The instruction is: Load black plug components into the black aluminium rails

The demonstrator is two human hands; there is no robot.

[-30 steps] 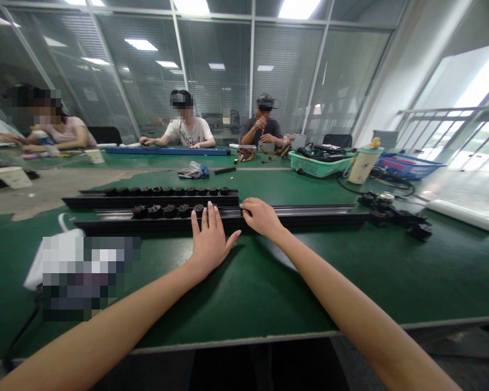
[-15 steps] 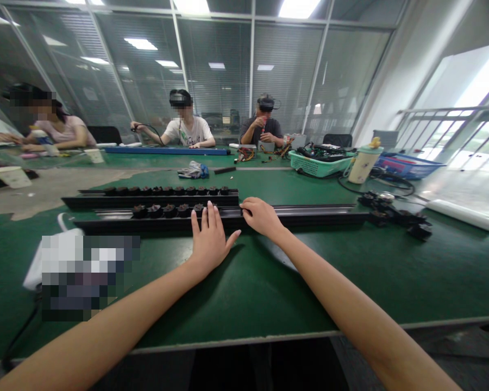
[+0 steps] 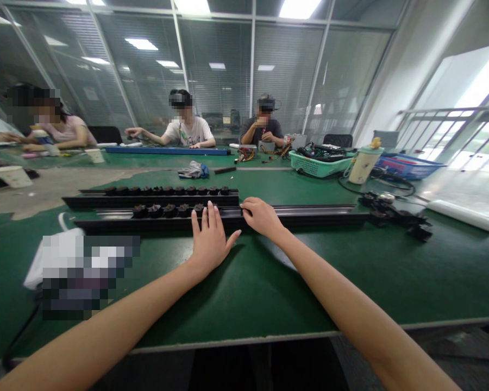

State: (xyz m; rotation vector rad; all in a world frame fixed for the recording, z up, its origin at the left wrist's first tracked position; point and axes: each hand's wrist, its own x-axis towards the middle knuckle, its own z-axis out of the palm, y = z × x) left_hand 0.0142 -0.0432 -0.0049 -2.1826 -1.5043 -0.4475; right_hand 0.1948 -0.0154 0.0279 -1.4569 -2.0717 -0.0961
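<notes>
My left hand (image 3: 210,239) lies with fingers stretched out across the near black rail (image 3: 309,219), just right of a row of round black sockets (image 3: 169,210) seated in its channel. My right hand (image 3: 261,216) is at the same rail, thumb and fingertips pinched together over the channel; whatever is between them is hidden or too small to name. Right of that hand the channel shows bare metal. Behind lies a second, shorter black rail (image 3: 146,201) with a similar row of parts along it.
Loose black parts (image 3: 399,213) lie at the right. Further back stand a green basket (image 3: 321,165), a cup (image 3: 364,164) and a blue basket (image 3: 415,167). A white device (image 3: 57,255) sits at the left. A crumpled cloth (image 3: 193,170) lies behind the rails. Co-workers sit across the table.
My two hands and the rails hold the same places. Across the table, the co-worker in white has lowered a raised hand slightly and moved it left.
</notes>
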